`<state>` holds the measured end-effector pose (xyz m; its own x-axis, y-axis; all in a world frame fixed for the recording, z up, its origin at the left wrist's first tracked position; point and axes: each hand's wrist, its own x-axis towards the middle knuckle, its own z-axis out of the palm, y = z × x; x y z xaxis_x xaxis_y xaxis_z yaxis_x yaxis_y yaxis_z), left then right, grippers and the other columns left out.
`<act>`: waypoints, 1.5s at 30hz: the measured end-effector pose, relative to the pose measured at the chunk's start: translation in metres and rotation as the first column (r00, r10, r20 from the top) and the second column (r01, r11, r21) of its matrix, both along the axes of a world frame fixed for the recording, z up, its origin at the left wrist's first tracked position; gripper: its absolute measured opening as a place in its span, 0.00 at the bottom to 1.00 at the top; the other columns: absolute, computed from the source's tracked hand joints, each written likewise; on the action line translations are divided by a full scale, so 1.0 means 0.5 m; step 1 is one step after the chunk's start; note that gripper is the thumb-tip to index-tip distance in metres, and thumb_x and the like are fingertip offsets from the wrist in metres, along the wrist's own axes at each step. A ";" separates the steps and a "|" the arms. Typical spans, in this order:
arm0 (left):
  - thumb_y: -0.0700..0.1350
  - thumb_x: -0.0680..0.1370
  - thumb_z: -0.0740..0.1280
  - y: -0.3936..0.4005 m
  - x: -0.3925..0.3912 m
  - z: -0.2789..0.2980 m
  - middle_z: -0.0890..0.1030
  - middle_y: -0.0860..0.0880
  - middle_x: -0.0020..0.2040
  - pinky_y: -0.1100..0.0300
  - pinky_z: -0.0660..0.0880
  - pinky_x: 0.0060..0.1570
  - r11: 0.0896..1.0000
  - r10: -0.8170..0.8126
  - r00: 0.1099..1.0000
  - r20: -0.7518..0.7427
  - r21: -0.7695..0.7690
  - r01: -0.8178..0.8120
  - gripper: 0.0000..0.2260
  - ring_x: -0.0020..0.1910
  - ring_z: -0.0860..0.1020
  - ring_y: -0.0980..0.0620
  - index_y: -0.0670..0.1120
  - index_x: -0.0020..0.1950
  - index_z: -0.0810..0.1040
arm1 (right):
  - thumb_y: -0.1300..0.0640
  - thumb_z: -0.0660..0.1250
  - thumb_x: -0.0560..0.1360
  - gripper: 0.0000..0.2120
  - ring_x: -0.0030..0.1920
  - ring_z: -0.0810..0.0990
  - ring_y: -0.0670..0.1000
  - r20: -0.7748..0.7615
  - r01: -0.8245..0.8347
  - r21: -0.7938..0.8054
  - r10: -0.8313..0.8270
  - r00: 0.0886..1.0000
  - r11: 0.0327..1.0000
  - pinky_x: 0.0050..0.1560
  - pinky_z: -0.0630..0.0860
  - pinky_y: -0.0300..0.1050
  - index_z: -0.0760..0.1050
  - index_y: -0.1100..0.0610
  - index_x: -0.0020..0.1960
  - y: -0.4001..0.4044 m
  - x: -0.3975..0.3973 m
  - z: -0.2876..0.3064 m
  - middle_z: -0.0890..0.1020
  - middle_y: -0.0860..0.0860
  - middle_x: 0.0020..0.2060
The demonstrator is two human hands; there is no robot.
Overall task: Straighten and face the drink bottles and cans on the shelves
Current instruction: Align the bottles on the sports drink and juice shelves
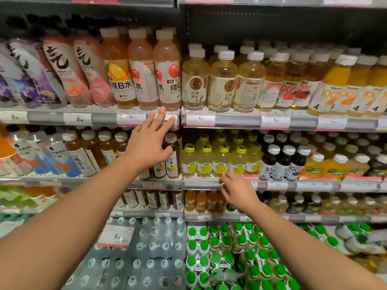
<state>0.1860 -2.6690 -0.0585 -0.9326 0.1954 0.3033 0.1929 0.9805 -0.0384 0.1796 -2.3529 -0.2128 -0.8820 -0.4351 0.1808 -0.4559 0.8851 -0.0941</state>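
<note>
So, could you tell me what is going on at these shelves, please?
A person is facing drink bottles on store shelves. The left hand reaches up, fingers spread, towards the pink bottles on the upper shelf and holds nothing. The right hand is lower, at the shelf edge below the yellow bottles, fingers loosely bent. Neither grips a bottle yet.

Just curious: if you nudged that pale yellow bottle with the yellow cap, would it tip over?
Probably not easily: the yellow-capped bottle looks full, so fairly heavy, and neighbours crowd it on both sides. Its smooth plastic may feel slippery.
</note>
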 end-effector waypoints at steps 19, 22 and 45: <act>0.45 0.78 0.65 0.098 -0.004 -0.582 0.83 0.53 0.42 0.57 0.76 0.44 0.777 0.021 0.807 0.590 0.499 -0.384 0.18 0.43 0.81 0.51 0.54 0.68 0.76 | 0.45 0.67 0.79 0.16 0.51 0.82 0.58 0.639 0.322 -0.049 -0.219 0.738 0.945 0.49 0.78 0.50 0.75 0.59 0.52 -0.117 -0.143 -0.309 0.83 0.58 0.49; 0.47 0.78 0.67 0.127 -0.065 -0.632 0.83 0.43 0.47 0.55 0.71 0.43 0.793 0.035 0.811 0.585 0.477 -0.379 0.14 0.50 0.81 0.40 0.45 0.63 0.77 | 0.40 0.67 0.79 0.18 0.52 0.82 0.58 0.639 0.332 0.004 -0.257 0.725 0.943 0.51 0.77 0.48 0.74 0.56 0.54 -0.120 -0.169 -0.350 0.84 0.57 0.51; 0.64 0.69 0.65 0.149 -0.184 -0.765 0.84 0.49 0.31 0.52 0.83 0.45 0.812 0.013 0.663 0.748 0.379 -0.443 0.22 0.33 0.84 0.49 0.45 0.36 0.83 | 0.41 0.65 0.80 0.15 0.52 0.83 0.57 0.586 0.251 0.102 -0.262 0.767 0.963 0.52 0.80 0.51 0.75 0.53 0.52 -0.130 -0.197 -0.399 0.84 0.54 0.48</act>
<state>0.0939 -2.5946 -0.4408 -0.8881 -0.0301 -0.4587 -0.2834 0.8215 0.4948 0.0811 -2.4180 -0.4121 -0.8924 -0.1751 -0.4158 -0.0718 0.9650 -0.2522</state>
